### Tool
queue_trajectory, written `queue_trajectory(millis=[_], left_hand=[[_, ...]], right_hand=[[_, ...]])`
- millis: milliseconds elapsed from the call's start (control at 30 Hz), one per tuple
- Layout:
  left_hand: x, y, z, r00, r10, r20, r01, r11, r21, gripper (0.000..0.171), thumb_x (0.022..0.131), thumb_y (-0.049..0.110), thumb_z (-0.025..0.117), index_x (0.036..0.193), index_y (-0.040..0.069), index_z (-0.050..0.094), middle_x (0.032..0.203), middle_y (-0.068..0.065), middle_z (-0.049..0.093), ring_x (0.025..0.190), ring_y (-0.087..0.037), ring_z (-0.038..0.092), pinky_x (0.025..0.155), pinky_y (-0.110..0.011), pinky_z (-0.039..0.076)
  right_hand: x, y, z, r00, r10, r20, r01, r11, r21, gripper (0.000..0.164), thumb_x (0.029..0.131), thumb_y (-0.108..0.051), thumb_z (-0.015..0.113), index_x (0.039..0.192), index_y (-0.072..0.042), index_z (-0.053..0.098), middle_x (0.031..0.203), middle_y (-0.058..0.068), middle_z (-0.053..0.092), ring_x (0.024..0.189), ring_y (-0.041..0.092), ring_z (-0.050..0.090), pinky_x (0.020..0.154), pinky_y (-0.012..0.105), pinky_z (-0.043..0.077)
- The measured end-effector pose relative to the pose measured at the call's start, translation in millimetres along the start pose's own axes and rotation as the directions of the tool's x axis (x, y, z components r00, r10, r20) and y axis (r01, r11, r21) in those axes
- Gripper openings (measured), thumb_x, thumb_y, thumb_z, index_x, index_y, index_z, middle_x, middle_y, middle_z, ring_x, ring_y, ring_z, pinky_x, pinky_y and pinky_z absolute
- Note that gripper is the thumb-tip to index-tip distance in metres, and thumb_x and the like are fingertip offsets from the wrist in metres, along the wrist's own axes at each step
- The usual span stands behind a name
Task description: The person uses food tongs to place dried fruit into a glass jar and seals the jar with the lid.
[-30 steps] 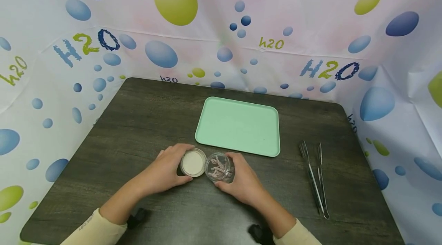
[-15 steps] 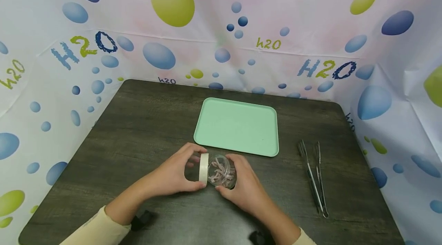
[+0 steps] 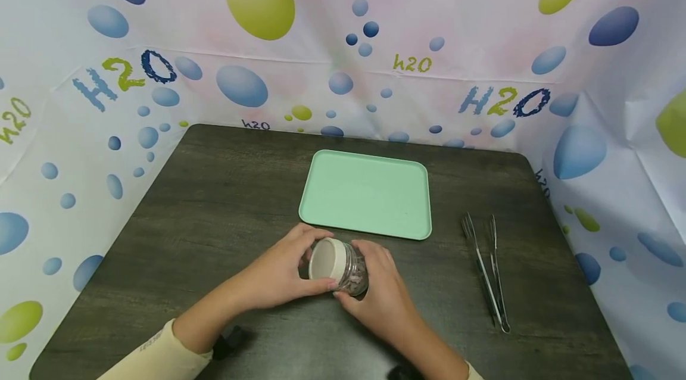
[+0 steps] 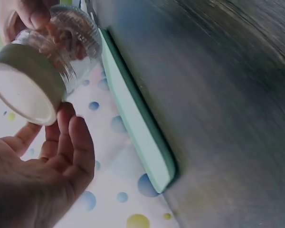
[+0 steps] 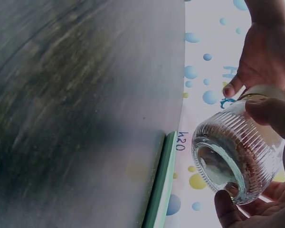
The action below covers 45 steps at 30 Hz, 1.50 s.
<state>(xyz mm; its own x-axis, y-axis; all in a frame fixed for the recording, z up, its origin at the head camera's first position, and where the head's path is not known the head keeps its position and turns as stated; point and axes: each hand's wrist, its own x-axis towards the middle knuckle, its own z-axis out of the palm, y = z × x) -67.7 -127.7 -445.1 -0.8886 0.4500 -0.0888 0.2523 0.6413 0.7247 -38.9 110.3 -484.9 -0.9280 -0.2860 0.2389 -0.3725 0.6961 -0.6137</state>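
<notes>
Between the two hands is a clear ribbed glass jar holding pinkish-brown pieces, tilted with its mouth to the left. A cream lid sits over the mouth. My left hand grips the lid by its rim, thumb at the near side and fingers at the far side. My right hand holds the glass body, its thumb and fingers curled round it. In the left wrist view the lid meets the jar's neck, and the right thumb lies on the glass.
A flat mint-green tray lies behind the hands on the dark wooden table. Metal tongs lie on the right. A patterned sheet with bubbles hangs behind and around the table.
The left hand has moved right with the lid, turning it from beside the jar onto its mouth. The jar has tilted, and the right hand keeps its hold on it.
</notes>
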Motion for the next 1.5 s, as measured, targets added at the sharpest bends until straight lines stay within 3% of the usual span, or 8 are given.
queue_trajectory(millis=[133,433,533,767,1100,1500], left_hand=[[-1.4,9.8,1.5,0.999,-0.019,-0.04,0.022,0.996,0.084,0.087,0.087,0.076,0.078,0.155,0.027,0.055,0.121,0.011,0.054,0.098,-0.008,0.056,0.081,-0.028,0.049],[-2.4,24.4,1.7,0.996,-0.042,-0.08,0.056,0.982,0.181,0.085,0.089,0.072,0.079,0.153,0.02,0.06,0.125,0.009,0.06,0.092,-0.006,0.057,0.08,-0.027,0.051],[-2.4,26.7,2.9,0.994,-0.069,-0.089,0.084,0.979,0.185,0.086,0.088,0.073,0.079,0.152,0.019,0.061,0.125,0.008,0.061,0.091,-0.006,0.059,0.079,-0.028,0.052],[0.7,29.5,4.4,0.988,-0.119,-0.096,0.134,0.977,0.168,0.084,0.088,0.075,0.077,0.148,0.018,0.065,0.103,0.006,0.056,0.079,-0.007,0.052,0.071,-0.027,0.046],[1.2,32.8,7.0,0.977,-0.169,-0.128,0.19,0.967,0.171,0.081,0.088,0.071,0.08,0.144,0.013,0.068,0.106,0.005,0.063,0.078,-0.007,0.053,0.071,-0.029,0.046],[1.1,34.2,6.3,0.968,-0.175,-0.18,0.206,0.964,0.17,0.071,0.091,0.069,0.077,0.135,0.013,0.073,0.105,0.002,0.066,0.077,-0.008,0.053,0.069,-0.028,0.046]], right_hand=[[0,-2,-1,0.999,-0.036,-0.039,0.036,0.999,-0.007,0.094,0.07,-0.027,0.106,0.147,-0.007,0.055,0.141,0.009,0.065,0.129,0.025,0.061,0.101,0.048,0.059],[-1,-7,0,0.987,-0.098,-0.126,0.09,0.994,-0.062,0.094,0.067,-0.026,0.108,0.143,-0.005,0.057,0.142,0.011,0.064,0.13,0.029,0.061,0.102,0.047,0.06],[-2,-7,0,0.986,-0.102,-0.131,0.094,0.993,-0.067,0.094,0.066,-0.026,0.108,0.143,-0.004,0.057,0.142,0.012,0.064,0.131,0.029,0.06,0.102,0.047,0.06],[-3,-5,2,0.984,-0.111,-0.136,0.101,0.992,-0.075,0.097,0.065,-0.026,0.109,0.143,-0.003,0.057,0.141,0.013,0.063,0.13,0.03,0.06,0.103,0.047,0.06],[-3,-4,6,0.978,-0.126,-0.167,0.114,0.99,-0.085,0.099,0.061,-0.026,0.11,0.142,-0.004,0.058,0.139,0.014,0.064,0.127,0.03,0.061,0.102,0.047,0.06],[-3,-2,9,0.978,-0.106,-0.182,0.092,0.992,-0.081,0.099,0.058,-0.024,0.111,0.14,-0.004,0.059,0.137,0.014,0.064,0.125,0.03,0.06,0.102,0.047,0.06]])
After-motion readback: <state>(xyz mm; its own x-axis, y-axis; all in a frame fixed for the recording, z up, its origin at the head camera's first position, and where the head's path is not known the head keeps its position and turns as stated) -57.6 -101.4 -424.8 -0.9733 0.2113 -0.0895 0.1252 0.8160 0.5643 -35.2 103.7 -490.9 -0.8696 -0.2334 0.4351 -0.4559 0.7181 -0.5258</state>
